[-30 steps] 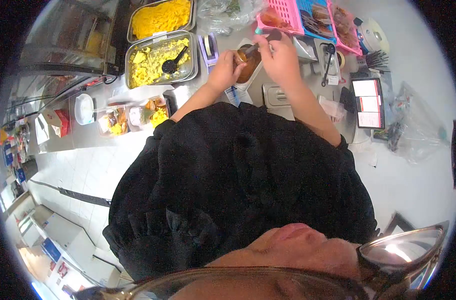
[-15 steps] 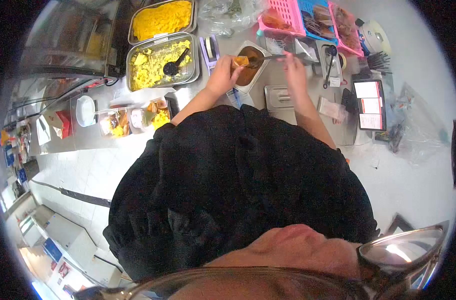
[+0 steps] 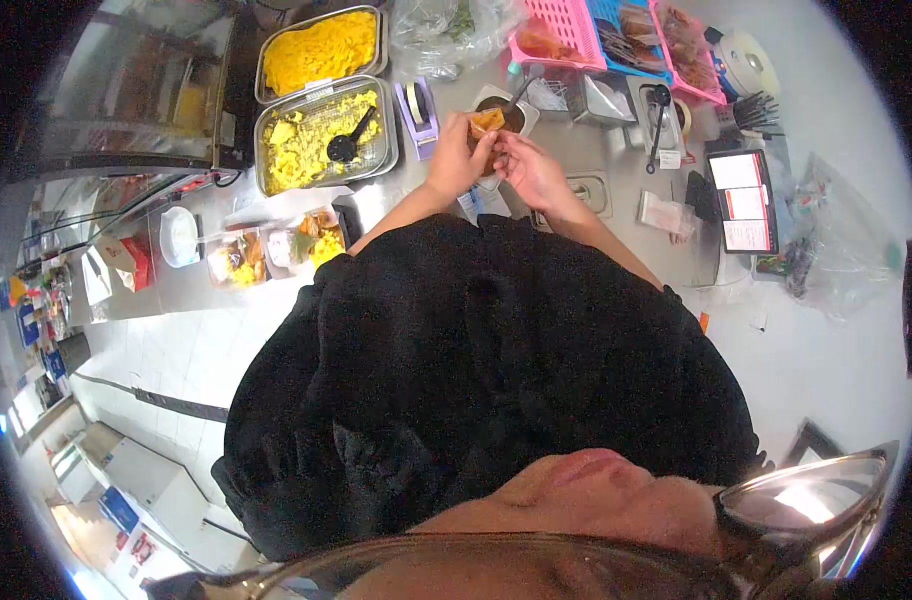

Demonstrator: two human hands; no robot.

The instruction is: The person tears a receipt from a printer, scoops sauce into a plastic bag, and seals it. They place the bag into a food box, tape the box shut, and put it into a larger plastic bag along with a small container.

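My left hand (image 3: 456,158) is closed around a small clear bag (image 3: 488,121) with orange-brown sauce in it, just over the near part of a metal pan (image 3: 529,122). My right hand (image 3: 534,178) has its fingertips pinched together at the bag's right side, by my left thumb. Brown sauce shows in the pan behind my hands. A dark-handled ladle (image 3: 522,92) leans in that pan, its handle pointing up to the right and its bowl out of sight. My right forearm partly covers a metal lid (image 3: 588,192).
To the left lie two trays of yellow food, the nearer (image 3: 391,140) holding a black scoop (image 3: 343,148). A purple tape dispenser (image 3: 419,125) stands beside it. Filled clear boxes (image 3: 238,258) sit lower left. Pink (image 3: 566,22) and blue baskets line the back right, near a black-framed card (image 3: 744,205).
My right hand has let go of the ladle and moved left and down to the small bag. The ladle now rests in the pan. My left hand still holds the bag.
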